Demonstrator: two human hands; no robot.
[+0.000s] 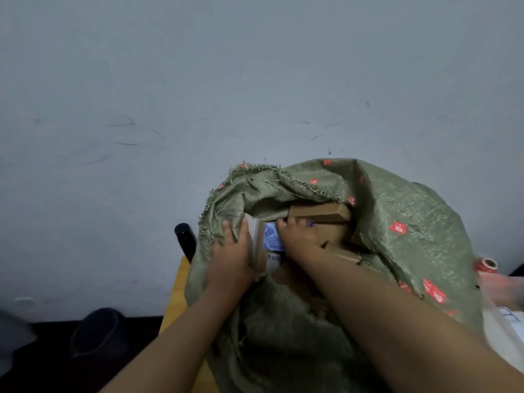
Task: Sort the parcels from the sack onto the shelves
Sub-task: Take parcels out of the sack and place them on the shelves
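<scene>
Inside the sack [397, 222], the left hand [231, 256] and right hand [297, 239] clasp a parcel [269, 239] from both sides; next, it probably needs lifting clear.
</scene>
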